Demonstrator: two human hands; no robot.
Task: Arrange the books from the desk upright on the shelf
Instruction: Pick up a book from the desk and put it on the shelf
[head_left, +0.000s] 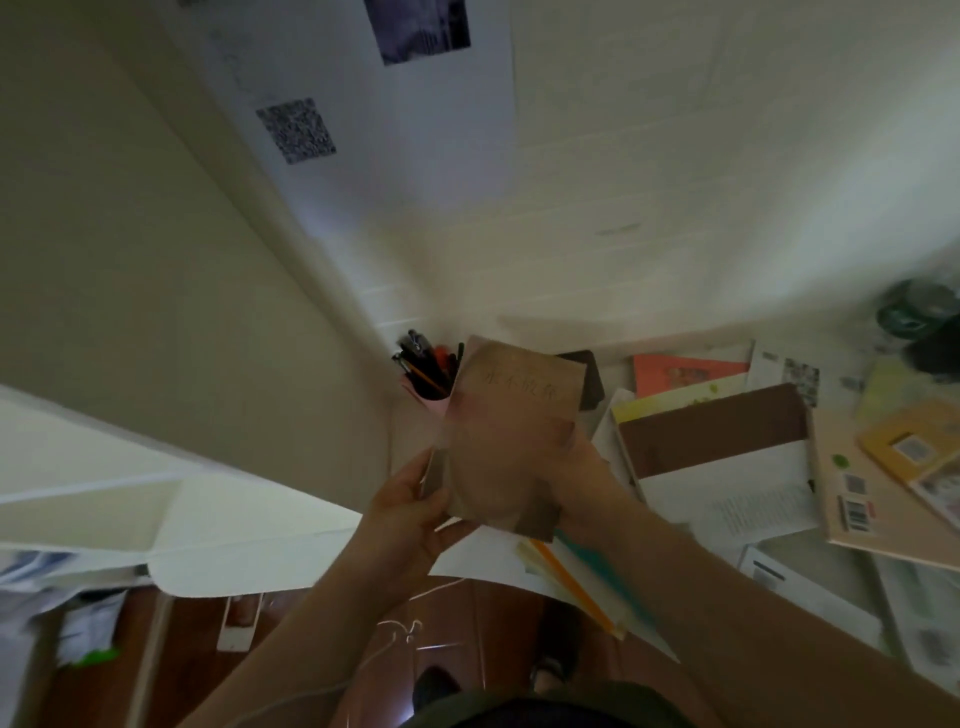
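A brown book with dark writing on its cover is held in the air above the desk's near left corner. My left hand grips its lower left edge. My right hand grips its right side, thumb on the cover. The picture is blurred by motion. More books lie on the white desk to the right: a brown and white one, a red-orange one, a peach one with barcodes. The white shelf stands at the left.
A pink pen cup full of pens stands in the desk's back left corner, just behind the held book. A dark round object sits at the far right. Loose papers and a yellow strip hang over the desk's front edge. Wooden floor lies below.
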